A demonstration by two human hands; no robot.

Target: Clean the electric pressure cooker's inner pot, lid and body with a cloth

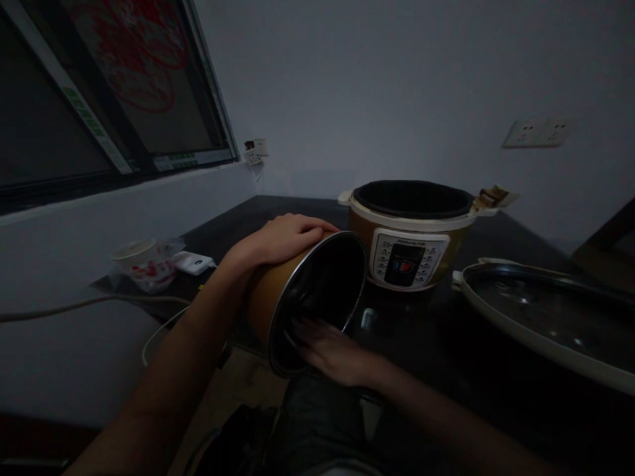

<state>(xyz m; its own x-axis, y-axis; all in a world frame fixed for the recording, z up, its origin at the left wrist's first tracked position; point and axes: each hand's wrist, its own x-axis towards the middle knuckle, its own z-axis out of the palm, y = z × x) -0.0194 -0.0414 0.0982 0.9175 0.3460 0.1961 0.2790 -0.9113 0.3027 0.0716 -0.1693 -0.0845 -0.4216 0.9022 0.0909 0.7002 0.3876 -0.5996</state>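
A cooker's inner pot, gold-brown outside and dark inside, is tipped on its side with its mouth toward me and to the right. My left hand lies over the top of its wall, fingers reaching to the rim, and grips it. Inside the mouth, near the lower rim, is my right hand; its fingers are stretched out and somewhat blurred, and I make out nothing in them. Just beyond the pot stands the electric cooker body, uncovered, its control panel facing me.
A cooker lid lies on the dark table at right. Left of the pot are a paper cup in a plastic bag and a white device with a cable. A crumpled brownish scrap sits on the cooker's right handle. Wall sockets are behind.
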